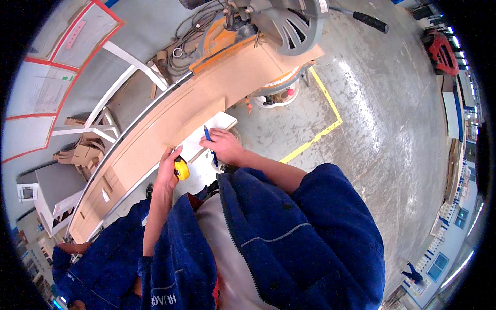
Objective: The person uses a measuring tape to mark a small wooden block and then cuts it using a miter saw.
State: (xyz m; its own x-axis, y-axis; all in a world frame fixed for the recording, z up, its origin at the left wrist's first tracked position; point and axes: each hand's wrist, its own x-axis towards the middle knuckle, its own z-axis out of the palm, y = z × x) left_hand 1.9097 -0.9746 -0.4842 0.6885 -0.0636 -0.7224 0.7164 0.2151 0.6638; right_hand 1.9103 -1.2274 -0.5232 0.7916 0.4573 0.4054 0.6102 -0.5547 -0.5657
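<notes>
My left hand point(166, 168) is closed round a yellow and black tape measure point(181, 169) at the near edge of the long brown board point(150, 121). To its right, my right hand point(226, 146) grips a blue pen point(207, 133), tilted over a white panel point(221, 121). The fingers of that hand rest by the panel's surface. A strip of brown board point(204, 114) lies along the panel's far side. Whether the tape is pulled out cannot be made out.
At the far end stands a grey and orange mitre saw point(289, 26) with coiled cables point(188, 31) beside it. Yellow tape point(323, 132) marks the floor on the right. A co-worker in blue point(103, 258) leans at the board's near left end. A grey cabinet point(59, 188) stands left.
</notes>
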